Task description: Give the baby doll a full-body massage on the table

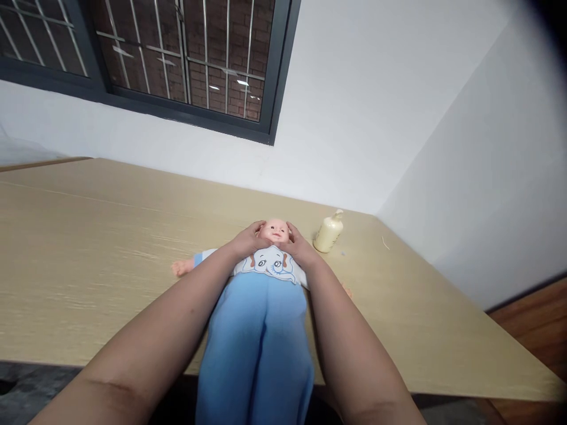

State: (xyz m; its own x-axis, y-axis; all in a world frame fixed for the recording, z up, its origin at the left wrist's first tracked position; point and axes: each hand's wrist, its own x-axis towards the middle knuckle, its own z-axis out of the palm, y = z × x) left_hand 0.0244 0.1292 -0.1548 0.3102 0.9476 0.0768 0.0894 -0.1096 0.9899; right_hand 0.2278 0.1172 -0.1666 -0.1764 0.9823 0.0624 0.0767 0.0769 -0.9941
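Observation:
A baby doll (266, 307) lies on its back on the wooden table, its head toward the wall and its legs toward me. It wears blue trousers and a white top with an elephant face on the chest. My left hand (252, 239) cups one side of the doll's head, thumb near the chin. On the other side, my right hand (298, 245) holds the head in the same way. The doll's face shows between my hands. One doll arm sticks out at the left; most of the other is hidden behind my right forearm.
A cream pump bottle (328, 232) stands upright to the right of the doll's head. Close to it lie a small bluish bit (343, 254) and a thin, pale strand (385, 242). White walls and a barred window (186, 59) rise behind the table (110, 248).

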